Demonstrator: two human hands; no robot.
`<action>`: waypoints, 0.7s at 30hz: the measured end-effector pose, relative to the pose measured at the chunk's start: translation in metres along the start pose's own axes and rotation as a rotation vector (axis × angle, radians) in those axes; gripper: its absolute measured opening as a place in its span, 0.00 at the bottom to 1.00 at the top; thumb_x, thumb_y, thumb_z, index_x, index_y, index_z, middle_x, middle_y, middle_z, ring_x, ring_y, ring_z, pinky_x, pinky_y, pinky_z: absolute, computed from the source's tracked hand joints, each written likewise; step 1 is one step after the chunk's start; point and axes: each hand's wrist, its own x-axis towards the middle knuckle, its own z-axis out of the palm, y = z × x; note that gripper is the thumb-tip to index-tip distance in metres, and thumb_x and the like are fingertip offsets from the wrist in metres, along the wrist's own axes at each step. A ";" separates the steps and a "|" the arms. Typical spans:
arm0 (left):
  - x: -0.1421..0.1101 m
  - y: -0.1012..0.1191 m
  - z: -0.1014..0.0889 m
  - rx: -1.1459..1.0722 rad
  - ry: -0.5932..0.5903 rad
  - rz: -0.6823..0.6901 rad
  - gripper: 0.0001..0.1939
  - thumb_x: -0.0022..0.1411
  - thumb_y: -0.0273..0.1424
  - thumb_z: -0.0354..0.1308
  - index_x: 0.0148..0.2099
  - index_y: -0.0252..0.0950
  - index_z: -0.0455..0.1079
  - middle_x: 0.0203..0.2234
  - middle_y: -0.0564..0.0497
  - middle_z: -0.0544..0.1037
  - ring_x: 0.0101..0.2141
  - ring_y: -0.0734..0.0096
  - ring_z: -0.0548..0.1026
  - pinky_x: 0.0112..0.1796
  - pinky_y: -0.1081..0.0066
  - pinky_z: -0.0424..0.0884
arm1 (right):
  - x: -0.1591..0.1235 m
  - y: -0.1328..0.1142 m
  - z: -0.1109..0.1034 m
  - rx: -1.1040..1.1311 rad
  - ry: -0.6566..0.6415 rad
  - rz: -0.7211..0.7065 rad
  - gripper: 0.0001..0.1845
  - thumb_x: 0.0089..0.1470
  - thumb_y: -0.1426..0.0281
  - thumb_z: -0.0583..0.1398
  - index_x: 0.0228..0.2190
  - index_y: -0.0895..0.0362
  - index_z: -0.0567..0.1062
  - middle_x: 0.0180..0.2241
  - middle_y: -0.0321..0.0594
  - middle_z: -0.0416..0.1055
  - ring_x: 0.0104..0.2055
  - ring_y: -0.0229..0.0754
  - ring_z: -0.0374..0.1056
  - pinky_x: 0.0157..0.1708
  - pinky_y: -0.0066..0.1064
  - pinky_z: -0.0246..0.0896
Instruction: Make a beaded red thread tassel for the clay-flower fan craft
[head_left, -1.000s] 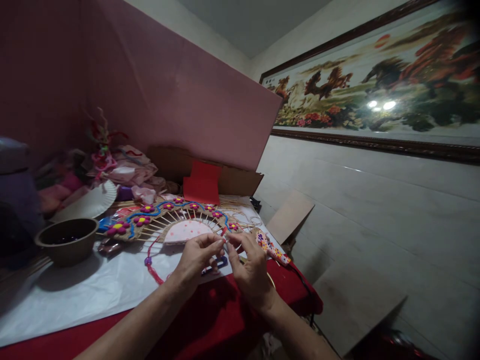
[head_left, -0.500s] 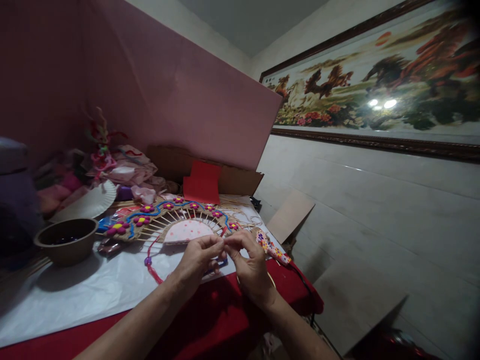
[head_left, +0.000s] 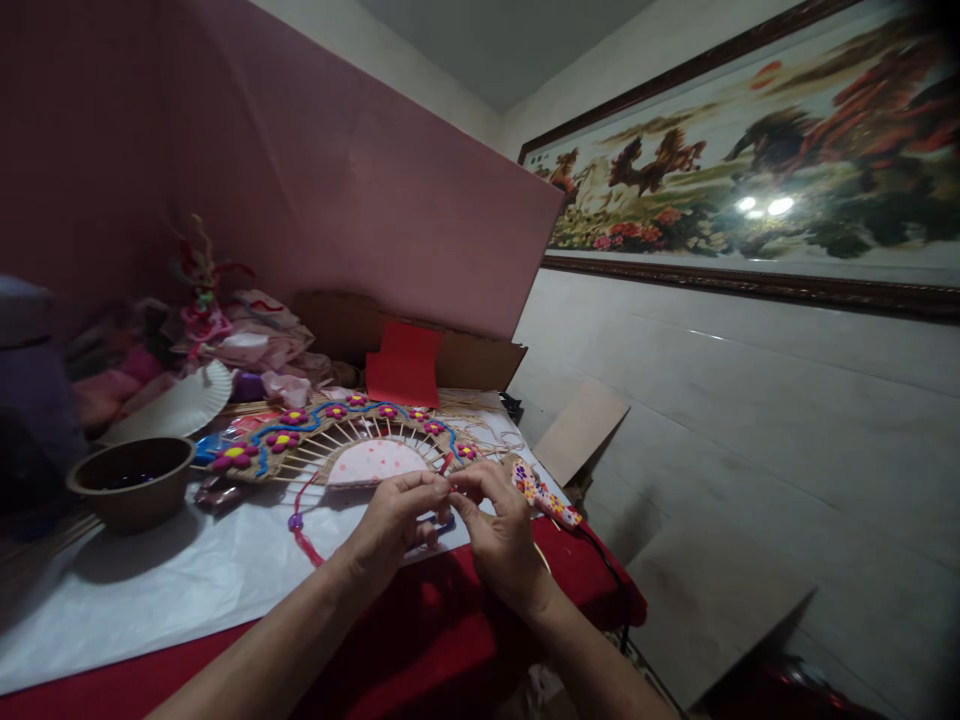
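My left hand (head_left: 405, 515) and my right hand (head_left: 499, 525) meet fingertip to fingertip over the table's front edge. Both are closed in a pinch; a tiny reddish bit shows between the fingertips, too small to name. Just behind them lies a craft fan (head_left: 289, 458) of thin sticks, its rim set with magenta and yellow flowers and a wavy blue strand. A white half-round piece with pink dots (head_left: 379, 462) covers its base. From the fan's left hangs a red tassel (head_left: 306, 545) with a purple bead. Under my left fingers a blue object is partly hidden.
A brown bowl (head_left: 133, 485) with dark contents stands at left on white paper (head_left: 172, 600). A flower-dotted piece (head_left: 546, 497) lies right of my hands. Behind are red paper (head_left: 405, 365), a white paper plate (head_left: 184, 405) and cardboard (head_left: 480, 362). Red cloth (head_left: 420, 630) covers the front edge.
My fingertips have shifted very slightly, and a small reddish bit now shows between them. Everything else is as before.
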 end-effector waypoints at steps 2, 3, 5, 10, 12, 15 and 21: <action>0.000 0.000 0.000 -0.012 -0.008 0.000 0.12 0.47 0.35 0.65 0.28 0.31 0.71 0.22 0.51 0.69 0.23 0.76 0.67 0.19 0.78 0.62 | 0.000 -0.001 0.000 0.040 0.002 0.023 0.06 0.55 0.76 0.56 0.32 0.56 0.73 0.33 0.40 0.70 0.34 0.40 0.65 0.34 0.31 0.62; 0.000 0.000 0.000 -0.017 -0.019 0.000 0.12 0.47 0.35 0.65 0.28 0.31 0.71 0.21 0.51 0.69 0.22 0.76 0.67 0.19 0.78 0.62 | 0.000 -0.002 0.000 0.059 0.004 0.035 0.06 0.55 0.76 0.56 0.32 0.56 0.73 0.33 0.40 0.70 0.34 0.40 0.65 0.33 0.31 0.62; 0.001 0.000 0.000 -0.018 -0.038 0.000 0.12 0.47 0.35 0.66 0.27 0.31 0.70 0.20 0.52 0.69 0.21 0.77 0.66 0.19 0.78 0.62 | 0.000 -0.002 0.000 0.089 0.009 0.053 0.06 0.56 0.75 0.56 0.32 0.56 0.73 0.33 0.39 0.70 0.33 0.39 0.64 0.33 0.30 0.62; 0.001 0.000 0.000 0.024 -0.012 0.011 0.15 0.46 0.38 0.67 0.26 0.31 0.70 0.20 0.52 0.69 0.19 0.78 0.65 0.19 0.78 0.61 | 0.000 -0.002 0.000 0.058 0.019 0.033 0.06 0.57 0.74 0.56 0.30 0.56 0.72 0.30 0.38 0.69 0.33 0.40 0.64 0.33 0.31 0.61; 0.001 0.000 0.001 0.055 0.004 0.036 0.16 0.46 0.39 0.67 0.27 0.30 0.71 0.20 0.52 0.70 0.20 0.77 0.66 0.18 0.77 0.62 | 0.000 -0.001 0.000 -0.010 0.016 0.005 0.06 0.57 0.75 0.55 0.30 0.55 0.72 0.31 0.39 0.69 0.35 0.41 0.64 0.35 0.32 0.61; 0.003 -0.002 0.000 0.115 0.027 0.069 0.16 0.46 0.40 0.67 0.28 0.30 0.72 0.19 0.52 0.70 0.19 0.77 0.66 0.18 0.77 0.63 | 0.000 0.001 0.000 -0.140 0.018 -0.059 0.06 0.56 0.77 0.55 0.31 0.55 0.70 0.31 0.41 0.69 0.37 0.43 0.64 0.36 0.34 0.60; 0.005 -0.004 -0.001 0.140 0.070 0.071 0.15 0.43 0.38 0.68 0.26 0.31 0.72 0.18 0.53 0.70 0.17 0.78 0.65 0.17 0.77 0.62 | 0.001 0.003 0.001 -0.214 0.005 -0.099 0.06 0.54 0.78 0.55 0.31 0.56 0.70 0.32 0.41 0.69 0.37 0.44 0.64 0.37 0.35 0.60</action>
